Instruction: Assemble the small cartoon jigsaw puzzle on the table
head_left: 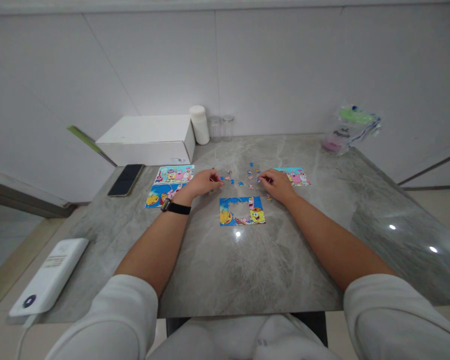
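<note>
A partly assembled jigsaw puzzle [225, 220] lies on the grey table; its cartoon border is joined around an open middle. Several loose puzzle pieces [241, 184] are scattered beyond it, between my hands. My left hand [204, 182], with a dark watch on the wrist, is at the left side of the pieces, thumb and finger pinched together; what is between them is hidden. At the right side of the pieces, my right hand [278, 185] pinches a small bluish puzzle piece [259, 180]. Beneath that hand a picture card [302, 177] is partly covered.
Two picture sheets [174, 174] lie left, partly behind my left wrist. Farther left are a phone [126, 180] and a white power bank [50, 275] with a cable. Against the wall stand a white box [146, 137], white bottle [199, 126], two jars [228, 129] and plastic bag [347, 130].
</note>
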Available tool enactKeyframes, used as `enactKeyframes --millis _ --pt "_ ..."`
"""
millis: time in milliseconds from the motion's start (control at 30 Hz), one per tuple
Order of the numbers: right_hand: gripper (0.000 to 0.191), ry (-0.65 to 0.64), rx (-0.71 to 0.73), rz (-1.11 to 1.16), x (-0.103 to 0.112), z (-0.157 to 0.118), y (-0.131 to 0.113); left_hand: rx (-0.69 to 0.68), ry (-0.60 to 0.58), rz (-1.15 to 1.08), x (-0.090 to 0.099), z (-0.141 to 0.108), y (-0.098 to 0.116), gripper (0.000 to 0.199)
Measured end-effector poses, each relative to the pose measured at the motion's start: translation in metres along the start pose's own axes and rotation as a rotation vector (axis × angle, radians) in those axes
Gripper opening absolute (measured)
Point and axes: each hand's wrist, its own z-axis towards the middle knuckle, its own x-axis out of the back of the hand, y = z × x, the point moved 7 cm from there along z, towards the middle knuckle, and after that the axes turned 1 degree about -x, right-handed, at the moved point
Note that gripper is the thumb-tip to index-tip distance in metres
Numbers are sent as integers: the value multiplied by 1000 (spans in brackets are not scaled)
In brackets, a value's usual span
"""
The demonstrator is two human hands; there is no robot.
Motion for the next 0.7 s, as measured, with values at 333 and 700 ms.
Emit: enactKeyframes --millis 333,700 --pt "23 -42 14 -2 -3 1 0 65 -47 -319 -16 -2 1 22" --pt "25 -81 21 11 -6 1 -2 -47 -233 -281 -29 -14 31 28"
